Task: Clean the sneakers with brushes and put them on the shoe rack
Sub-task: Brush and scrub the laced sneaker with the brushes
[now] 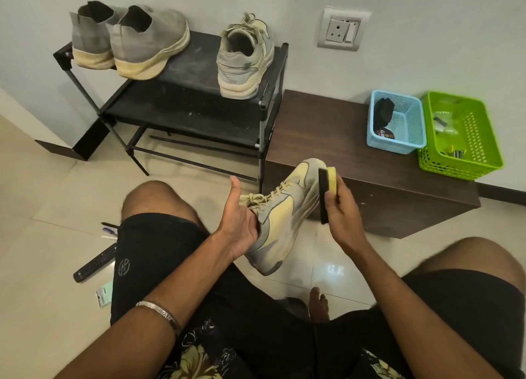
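Head view: left hand (239, 222) grips sneaker (281, 210); right hand (341, 208) clasps brush (327, 191).

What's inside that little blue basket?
In the blue basket lie a black pouch-like item and a dark round tin with a printed label. Anything beneath them is hidden, and the label is too small to read.

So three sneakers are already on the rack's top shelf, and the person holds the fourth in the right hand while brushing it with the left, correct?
Hands are swapped. In the head view the left hand grips the yellow-grey sneaker at its heel opening, and the right hand holds the brush against it. The three sneakers on the shoe rack's top shelf are right.
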